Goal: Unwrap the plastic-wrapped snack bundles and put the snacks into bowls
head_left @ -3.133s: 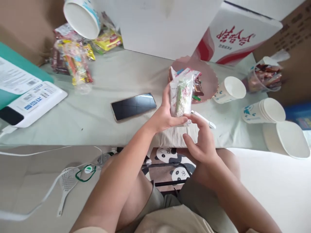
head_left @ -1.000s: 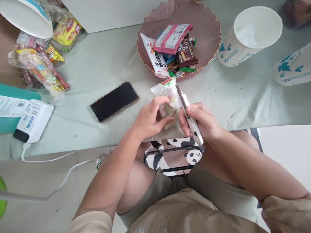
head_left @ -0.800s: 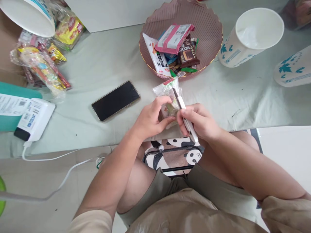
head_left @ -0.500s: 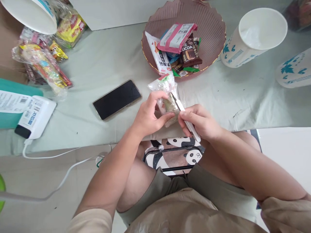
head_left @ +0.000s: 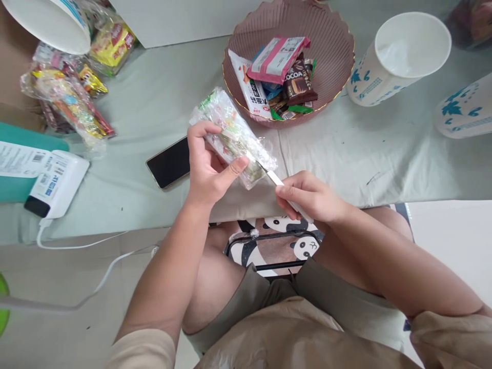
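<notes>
A clear plastic snack packet point(head_left: 235, 136) with green and red print lies tilted in my left hand point(head_left: 209, 164), gripped between thumb and fingers. What is inside looks greenish, but I cannot make out its kind. In my right hand point(head_left: 311, 195) is a white utility knife point(head_left: 280, 183), its dark blade tip touching the packet's near right end. Partly behind my left hand lies a black smartphone point(head_left: 169, 163) on the table.
A pink ribbed bowl point(head_left: 330, 61) holding wrapped snacks stands just beyond. Paper cups point(head_left: 392, 72) are at the right. Snack packets point(head_left: 73, 102), a white charger-like box point(head_left: 63, 184) with a cable and a teal container point(head_left: 23, 189) sit at the left.
My left hand has moved left and turned the packet, so its far end now points up-left and covers part of the phone. The knife tip has shifted down to the packet's near end.
</notes>
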### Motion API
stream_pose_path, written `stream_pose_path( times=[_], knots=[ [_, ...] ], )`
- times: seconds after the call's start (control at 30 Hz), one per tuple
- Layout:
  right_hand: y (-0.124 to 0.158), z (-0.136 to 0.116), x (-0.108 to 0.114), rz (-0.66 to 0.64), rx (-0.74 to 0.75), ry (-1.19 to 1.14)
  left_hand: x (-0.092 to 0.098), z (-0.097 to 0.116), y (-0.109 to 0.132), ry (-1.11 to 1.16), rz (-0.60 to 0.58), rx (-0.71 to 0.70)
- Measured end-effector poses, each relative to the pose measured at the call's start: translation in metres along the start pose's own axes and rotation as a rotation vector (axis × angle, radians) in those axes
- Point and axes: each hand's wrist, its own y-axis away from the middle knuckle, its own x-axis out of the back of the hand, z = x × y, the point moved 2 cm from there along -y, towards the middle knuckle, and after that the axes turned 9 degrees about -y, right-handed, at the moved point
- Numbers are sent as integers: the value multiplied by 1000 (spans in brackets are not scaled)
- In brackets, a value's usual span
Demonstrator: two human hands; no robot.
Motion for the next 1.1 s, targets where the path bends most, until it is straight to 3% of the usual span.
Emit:
stream_pose_path(
  times=[0.23,0.33,0.5,0.57,0.7,0.83,0.93,1.0,1.1],
  knots=[
    [3,-3,8,-20,-60,172,5,-4,-4,11,82,29],
    [3,-6,13,0,-13,344,10,-14,-7,68,126,22],
    [2,-9,32,267,235,794,15,-22,-12,278,212,-92],
    [2,-8,40,364,296,950,13,-19,-11,295,227,-37],
    [2,-5,55,477,261,1099,2,-6,-2,241,119,149],
    [5,-4,68,714,301,1211,-9,8,7,144,-93,134],
    [9,-6,67,833,455,1149,-14,16,9,127,-218,120],
    [9,-6,59,731,577,991,-17,20,10,157,-273,135],
    [6,-5,38,472,657,810,-21,25,12,206,-348,150]
  ],
)
